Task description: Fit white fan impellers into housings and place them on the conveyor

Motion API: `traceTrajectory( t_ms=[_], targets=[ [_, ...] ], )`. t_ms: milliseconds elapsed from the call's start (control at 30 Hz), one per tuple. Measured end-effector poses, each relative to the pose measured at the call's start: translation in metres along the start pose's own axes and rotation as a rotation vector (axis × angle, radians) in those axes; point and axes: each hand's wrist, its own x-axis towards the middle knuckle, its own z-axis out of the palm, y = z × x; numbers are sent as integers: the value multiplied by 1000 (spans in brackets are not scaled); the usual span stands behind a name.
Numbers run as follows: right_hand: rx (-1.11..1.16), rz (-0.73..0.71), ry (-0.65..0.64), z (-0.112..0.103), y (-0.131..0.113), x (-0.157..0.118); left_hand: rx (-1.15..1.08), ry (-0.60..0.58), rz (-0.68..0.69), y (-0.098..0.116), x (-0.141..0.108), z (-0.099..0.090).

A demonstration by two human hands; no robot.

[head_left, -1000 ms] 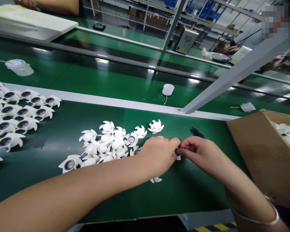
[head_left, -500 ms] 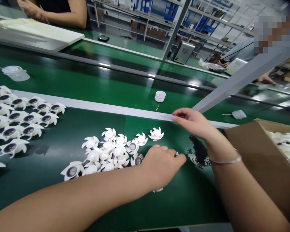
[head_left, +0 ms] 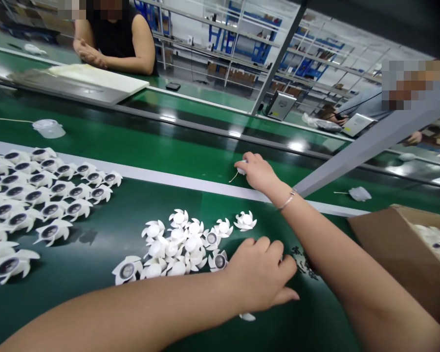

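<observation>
Gripping a cup (head_left: 241, 169), the right hand (head_left: 260, 172) curls; the left hand (head_left: 254, 276), half open, hides any hold. Rowed fans (head_left: 76, 209) near the counter's (head_left: 161, 198) far edge; others (head_left: 193, 243) lie heaped.

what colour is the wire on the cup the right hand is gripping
Pale yellow wire, seen best in the head view.

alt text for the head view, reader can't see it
The right hand grips a white plastic cup with a yellowish wire, while the left hand, fingers spread, is beside a heap of white plastic fan wheels on a green table; more wheels cover its left side, and a brown cardboard box stands at right.
</observation>
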Motion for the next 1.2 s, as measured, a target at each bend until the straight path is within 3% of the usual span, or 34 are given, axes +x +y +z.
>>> traceTrajectory(
  t_ms=[67, 133, 200, 233, 367, 467, 600, 733, 833, 967, 1200],
  targets=[
    [-1, 45, 93, -14, 2, -24, -7, 8, -72, 1, 0, -3],
    [81, 173, 240, -31, 1, -58, -35, -55, -216, 1, 2, -5],
    [392, 378, 401, -47, -4, -100, -62, -157, -369, 1, 4, -5],
    [577, 410, 443, -53, -8, -124, -63, -200, -421, 1, 5, -5],
    [742, 490, 379, -60, -36, -208, -7, -292, -466, 0, 8, 0],
    [737, 490, 376, -49, -58, -247, 30, -317, -472, 1, 9, 0],
    [694, 444, 375, -35, -78, -262, 53, -291, -489, 4, 8, -5],
    [468, 262, 293, -27, -84, -262, 45, -254, -471, 5, 7, -10],
    [322, 174, 311, -23, -86, -262, 29, -201, -385, 3, 5, -11],
    [242, 184, 321, -23, -92, -262, 0, -210, -230, 0, 5, -8],
    [294, 245, 256, -28, -89, -253, 37, -263, -255, -5, 10, -6]
  ],
)
